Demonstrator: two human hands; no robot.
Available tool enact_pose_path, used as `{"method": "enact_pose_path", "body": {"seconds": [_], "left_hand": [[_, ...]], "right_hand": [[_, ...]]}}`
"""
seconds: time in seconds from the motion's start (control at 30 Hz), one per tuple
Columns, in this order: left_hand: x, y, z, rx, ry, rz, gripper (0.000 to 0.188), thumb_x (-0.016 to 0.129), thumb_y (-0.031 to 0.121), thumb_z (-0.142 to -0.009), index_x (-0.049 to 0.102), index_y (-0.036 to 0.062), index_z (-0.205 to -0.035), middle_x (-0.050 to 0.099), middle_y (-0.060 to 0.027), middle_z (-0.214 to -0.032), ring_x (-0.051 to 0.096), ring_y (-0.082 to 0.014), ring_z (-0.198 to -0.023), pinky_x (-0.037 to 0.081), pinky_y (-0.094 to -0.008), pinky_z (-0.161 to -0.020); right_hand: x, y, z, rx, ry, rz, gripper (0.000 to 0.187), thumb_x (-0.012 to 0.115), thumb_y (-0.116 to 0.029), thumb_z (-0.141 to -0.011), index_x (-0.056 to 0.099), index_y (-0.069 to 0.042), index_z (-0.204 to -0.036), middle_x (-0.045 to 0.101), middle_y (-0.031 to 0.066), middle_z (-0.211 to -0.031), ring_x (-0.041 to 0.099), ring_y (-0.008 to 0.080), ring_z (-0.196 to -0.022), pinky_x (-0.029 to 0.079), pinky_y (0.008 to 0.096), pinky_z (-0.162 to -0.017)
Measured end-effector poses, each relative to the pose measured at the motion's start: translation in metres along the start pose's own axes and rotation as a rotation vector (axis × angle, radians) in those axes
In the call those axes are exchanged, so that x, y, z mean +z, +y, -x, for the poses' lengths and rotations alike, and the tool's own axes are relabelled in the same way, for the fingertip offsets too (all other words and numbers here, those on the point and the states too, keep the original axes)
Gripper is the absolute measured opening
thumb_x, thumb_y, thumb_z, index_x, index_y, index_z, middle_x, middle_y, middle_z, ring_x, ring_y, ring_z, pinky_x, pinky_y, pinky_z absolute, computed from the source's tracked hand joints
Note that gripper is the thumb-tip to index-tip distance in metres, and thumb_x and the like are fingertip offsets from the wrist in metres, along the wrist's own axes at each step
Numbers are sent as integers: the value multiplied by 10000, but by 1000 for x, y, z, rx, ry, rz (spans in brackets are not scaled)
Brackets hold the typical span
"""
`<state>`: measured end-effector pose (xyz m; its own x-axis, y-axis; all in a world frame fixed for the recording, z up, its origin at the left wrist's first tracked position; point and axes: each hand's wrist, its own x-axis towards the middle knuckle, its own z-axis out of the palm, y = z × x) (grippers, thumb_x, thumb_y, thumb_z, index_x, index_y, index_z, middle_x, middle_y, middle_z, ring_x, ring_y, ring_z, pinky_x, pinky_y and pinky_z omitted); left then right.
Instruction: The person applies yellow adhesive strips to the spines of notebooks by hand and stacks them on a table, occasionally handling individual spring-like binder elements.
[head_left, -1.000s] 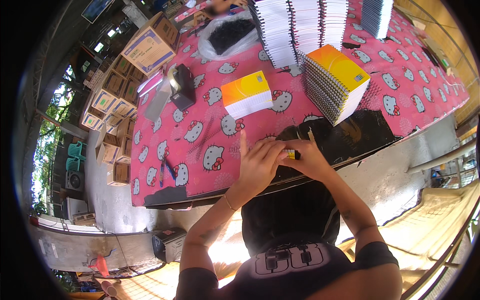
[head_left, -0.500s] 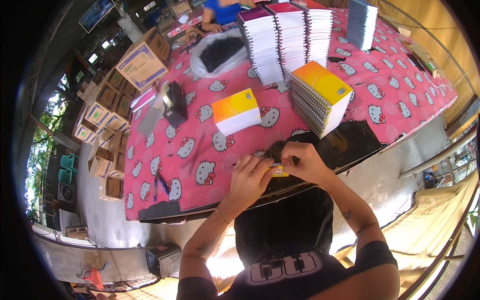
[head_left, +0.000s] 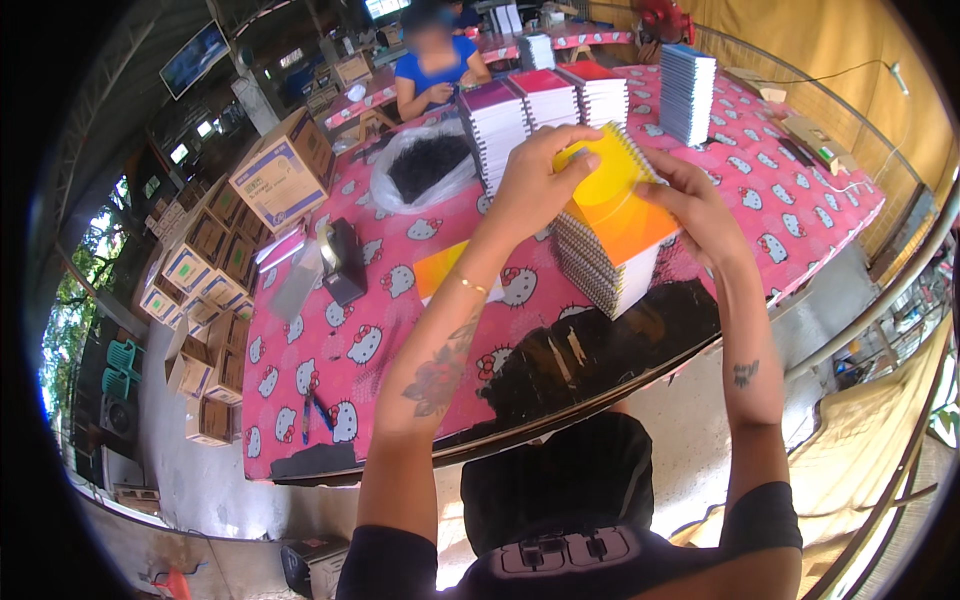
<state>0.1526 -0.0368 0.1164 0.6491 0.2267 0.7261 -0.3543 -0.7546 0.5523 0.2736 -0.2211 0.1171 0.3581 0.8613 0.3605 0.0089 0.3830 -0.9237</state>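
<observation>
Both hands are on a yellow-and-orange spiral notebook at the top of a stack of like notebooks. My left hand grips its far left side, thumb lying on the cover. On the right edge, my right hand has its thumb over the cover and its fingers partly hidden beyond the edge. Whether the notebook rests fully on the stack I cannot tell. Beside my left forearm, and partly hidden by it, sits a lower pile of yellow-and-orange books.
Behind the stack stand tall piles of spiral notebooks and a blue-covered pile. A plastic bag of black coils, a tape dispenser and pens lie leftward. Cartons stand beyond the table; a person in blue sits opposite.
Both hands have moved from a small yellow item at the table's near edge, away from me, to the notebook stack. My view has tilted up, bringing more of the person opposite into sight.
</observation>
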Motion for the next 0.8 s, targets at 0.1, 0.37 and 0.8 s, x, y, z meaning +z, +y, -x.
{"method": "enact_pose_path", "body": {"seconds": [0.1,0.37,0.8], "left_hand": [[28,-54,7,-89,-16,-327,304,637,211,-916,692,65,-1176,683,-215,-1083,647,-378,-972,500,-446,-920],[-35,-42,89,-113,368,-472,220,687,116,-893,704,26,-1093,688,-179,-1092,659,-356,-988,528,-421,-875],[-103,-64,205,-73,-62,-889,218,714,97,-864,720,20,-1067,722,-115,-1060,681,-300,-959,566,-397,-809]], "right_hand": [[-56,34,-35,87,-76,820,444,622,-83,-922,586,8,-1356,655,116,-1279,628,274,-1169,487,403,-1021],[5,64,15,-518,183,1368,441,669,-239,-904,638,0,-1274,624,199,-1305,588,324,-1233,442,491,-1053],[81,74,57,-709,157,1143,424,723,-117,-831,647,-52,-1243,568,141,-1347,527,346,-1288,387,498,-1080]]}}
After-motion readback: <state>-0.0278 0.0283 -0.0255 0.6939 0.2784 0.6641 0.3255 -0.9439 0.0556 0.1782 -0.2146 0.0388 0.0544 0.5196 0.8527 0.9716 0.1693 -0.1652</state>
